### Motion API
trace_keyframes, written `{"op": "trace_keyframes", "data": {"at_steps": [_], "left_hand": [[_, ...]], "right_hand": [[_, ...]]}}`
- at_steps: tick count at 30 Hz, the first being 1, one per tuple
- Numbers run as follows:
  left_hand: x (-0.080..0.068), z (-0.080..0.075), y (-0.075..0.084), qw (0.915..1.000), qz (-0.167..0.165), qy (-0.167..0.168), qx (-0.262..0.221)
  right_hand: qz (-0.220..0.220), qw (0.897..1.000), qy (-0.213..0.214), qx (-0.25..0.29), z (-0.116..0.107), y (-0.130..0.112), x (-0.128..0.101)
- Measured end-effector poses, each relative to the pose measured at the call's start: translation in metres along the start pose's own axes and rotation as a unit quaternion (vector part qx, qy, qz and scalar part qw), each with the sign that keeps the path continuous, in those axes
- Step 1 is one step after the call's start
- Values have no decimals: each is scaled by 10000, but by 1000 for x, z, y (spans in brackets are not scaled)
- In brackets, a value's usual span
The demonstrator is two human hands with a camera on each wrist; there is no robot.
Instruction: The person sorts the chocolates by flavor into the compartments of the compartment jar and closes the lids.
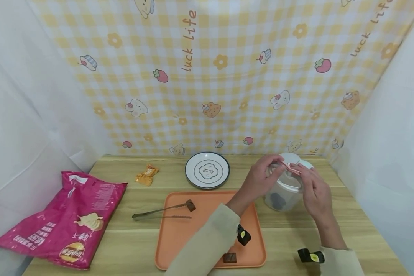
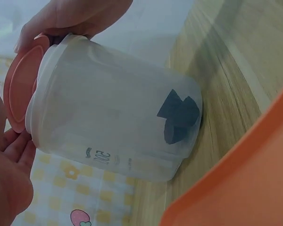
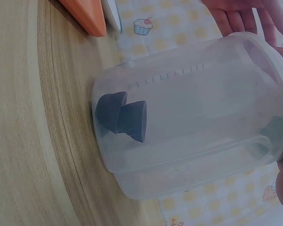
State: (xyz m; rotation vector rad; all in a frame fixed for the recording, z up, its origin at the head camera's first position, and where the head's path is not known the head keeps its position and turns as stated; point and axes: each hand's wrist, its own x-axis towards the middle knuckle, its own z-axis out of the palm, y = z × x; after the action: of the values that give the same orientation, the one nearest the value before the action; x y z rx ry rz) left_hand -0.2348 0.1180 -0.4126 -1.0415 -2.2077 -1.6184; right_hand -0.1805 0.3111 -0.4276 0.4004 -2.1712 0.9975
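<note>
Yellow checked cloth printed with cartoon cakes backs a pale wooden desk (image 1: 296, 234) between white side curtains. Near its right rear stands a translucent plastic jar (image 1: 283, 191) holding dark blocks (image 2: 177, 120). Left hand (image 1: 258, 178) curls over the jar's rim; right hand (image 1: 314, 188) pinches the pink lid tab (image 1: 291, 167). Risk: a hard pull on the tab could tip the light jar, as neither grip steadies its base. Also present: orange rectangular tray (image 1: 179, 230), metal tongs (image 1: 158, 212), white round plate (image 1: 207, 170), pink crisp bag (image 1: 69, 218).
</note>
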Motion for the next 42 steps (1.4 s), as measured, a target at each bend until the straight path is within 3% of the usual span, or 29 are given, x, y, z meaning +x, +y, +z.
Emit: {"op": "trace_keyframes", "data": {"at_steps": [5, 9, 14, 20, 24, 29, 42], "left_hand": [[-1, 7, 2, 9990, -243, 329, 203], [-3, 9, 6, 9974, -408, 402, 437], [-5, 9, 5, 9971, -510, 285, 496], [-11, 4, -1, 9976, -682, -120, -63], [-16, 2, -8, 9975, -543, -382, -257], [-20, 4, -19, 9977, -258, -467, -424], [-27, 11, -31, 9979, 377, -190, -482]], "right_hand": [[-1, 9996, -292, -7, -4, -1, 1], [-52, 9988, -481, 46, -8, -1, 1], [-230, 9971, -722, 44, -11, 1, 3], [-386, 9934, -1081, -72, -15, 2, 2], [-318, 9918, -1226, -180, -16, 3, 1], [-254, 9901, -1356, -266, -16, 6, 0], [-262, 9899, -1384, -187, -16, 7, -2]]}}
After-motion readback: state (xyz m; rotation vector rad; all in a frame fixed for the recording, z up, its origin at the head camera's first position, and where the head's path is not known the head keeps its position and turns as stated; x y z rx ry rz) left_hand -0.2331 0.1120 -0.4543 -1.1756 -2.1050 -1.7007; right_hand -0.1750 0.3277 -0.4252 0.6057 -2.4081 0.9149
